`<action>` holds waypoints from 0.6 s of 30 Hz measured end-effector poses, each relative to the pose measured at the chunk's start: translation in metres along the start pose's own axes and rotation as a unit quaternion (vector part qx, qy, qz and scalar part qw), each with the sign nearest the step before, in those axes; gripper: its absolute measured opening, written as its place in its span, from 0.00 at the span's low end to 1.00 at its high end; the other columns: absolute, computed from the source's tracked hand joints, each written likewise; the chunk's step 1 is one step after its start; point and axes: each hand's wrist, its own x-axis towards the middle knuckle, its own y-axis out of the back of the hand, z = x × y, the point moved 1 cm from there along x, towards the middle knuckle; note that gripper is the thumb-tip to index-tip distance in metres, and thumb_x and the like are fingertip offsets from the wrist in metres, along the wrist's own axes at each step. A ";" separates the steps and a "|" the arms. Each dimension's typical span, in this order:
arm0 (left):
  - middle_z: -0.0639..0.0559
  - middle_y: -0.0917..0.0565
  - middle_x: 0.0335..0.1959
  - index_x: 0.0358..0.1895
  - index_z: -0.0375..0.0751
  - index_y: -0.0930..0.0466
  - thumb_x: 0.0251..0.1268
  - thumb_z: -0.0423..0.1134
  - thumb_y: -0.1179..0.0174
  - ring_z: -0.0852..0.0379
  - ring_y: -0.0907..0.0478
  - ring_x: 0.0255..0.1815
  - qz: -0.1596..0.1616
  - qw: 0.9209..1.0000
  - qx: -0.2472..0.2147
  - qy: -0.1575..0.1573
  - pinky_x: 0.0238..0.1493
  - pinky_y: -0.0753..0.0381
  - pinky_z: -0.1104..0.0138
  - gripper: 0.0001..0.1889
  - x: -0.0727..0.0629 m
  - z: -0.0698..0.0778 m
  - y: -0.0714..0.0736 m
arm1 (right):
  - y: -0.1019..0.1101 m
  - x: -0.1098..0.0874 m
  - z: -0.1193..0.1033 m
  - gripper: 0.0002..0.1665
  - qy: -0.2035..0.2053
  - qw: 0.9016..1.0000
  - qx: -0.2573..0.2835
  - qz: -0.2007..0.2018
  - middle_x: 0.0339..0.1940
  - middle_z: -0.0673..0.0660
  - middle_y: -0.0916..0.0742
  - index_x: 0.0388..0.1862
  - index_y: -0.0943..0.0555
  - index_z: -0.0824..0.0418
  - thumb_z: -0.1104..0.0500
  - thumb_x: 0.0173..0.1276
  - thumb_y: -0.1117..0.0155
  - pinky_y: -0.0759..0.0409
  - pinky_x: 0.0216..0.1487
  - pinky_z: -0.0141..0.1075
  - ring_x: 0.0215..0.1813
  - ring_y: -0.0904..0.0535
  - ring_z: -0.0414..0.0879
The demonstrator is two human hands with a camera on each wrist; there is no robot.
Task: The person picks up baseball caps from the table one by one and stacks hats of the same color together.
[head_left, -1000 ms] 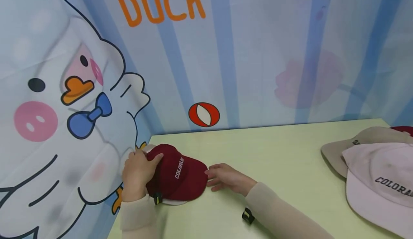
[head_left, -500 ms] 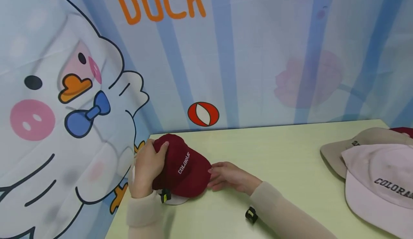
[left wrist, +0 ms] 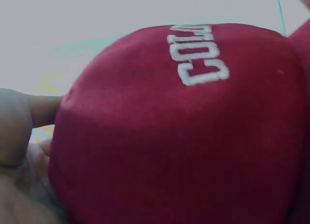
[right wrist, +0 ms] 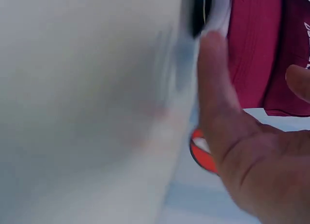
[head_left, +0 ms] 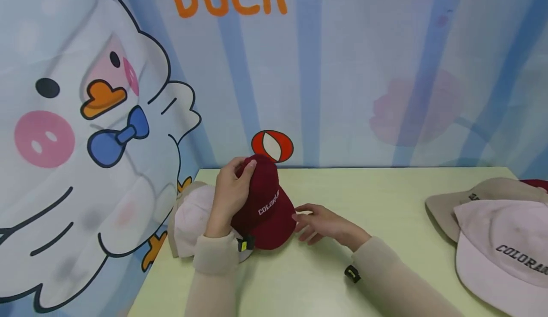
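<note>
On table [head_left: 385,184] | left hand [head_left: 229,198] grasps one maroon cap [head_left: 267,207] | right hand [head_left: 325,224] released | three other caps [head_left: 501,241]

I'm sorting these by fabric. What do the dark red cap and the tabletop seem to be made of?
The dark red cap looks like soft woven cloth, probably cotton twill: matte, dented under the left hand, with raised stitched white lettering. The tabletop looks like smooth, hard pale green laminate or painted board with a faint sheen.
</note>
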 end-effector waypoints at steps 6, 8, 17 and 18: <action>0.44 0.13 0.44 0.55 0.43 0.16 0.80 0.50 0.44 0.50 0.16 0.42 -0.048 0.997 -0.036 -0.048 0.42 0.16 0.60 0.16 0.009 0.003 -0.018 | 0.032 -0.005 -0.021 0.35 0.058 0.987 -0.084 0.125 0.68 0.65 0.21 0.78 0.33 0.58 0.42 0.81 0.46 0.17 0.59 0.47 0.66 0.21 0.60; 0.45 0.13 0.44 0.55 0.44 0.16 0.80 0.50 0.44 0.51 0.16 0.41 -0.079 0.994 -0.050 -0.049 0.42 0.17 0.62 0.16 0.011 0.001 -0.025 | 0.040 -0.005 -0.026 0.35 0.087 0.982 -0.082 0.148 0.71 0.62 0.22 0.79 0.33 0.55 0.40 0.81 0.47 0.22 0.67 0.51 0.71 0.25 0.60; 0.46 0.13 0.42 0.56 0.44 0.16 0.83 0.48 0.49 0.54 0.15 0.38 -0.226 0.965 -0.113 -0.076 0.40 0.15 0.63 0.16 0.019 -0.012 -0.057 | 0.048 0.000 -0.043 0.37 0.172 0.971 -0.054 0.156 0.82 0.57 0.32 0.82 0.37 0.53 0.38 0.83 0.52 0.42 0.81 0.58 0.84 0.41 0.56; 0.46 0.13 0.41 0.54 0.44 0.16 0.83 0.48 0.49 0.54 0.15 0.37 -0.239 0.960 -0.122 -0.082 0.39 0.15 0.63 0.16 0.019 -0.014 -0.061 | 0.049 0.000 -0.042 0.36 0.172 0.970 -0.058 0.160 0.79 0.58 0.29 0.80 0.35 0.54 0.38 0.83 0.52 0.38 0.80 0.58 0.82 0.37 0.56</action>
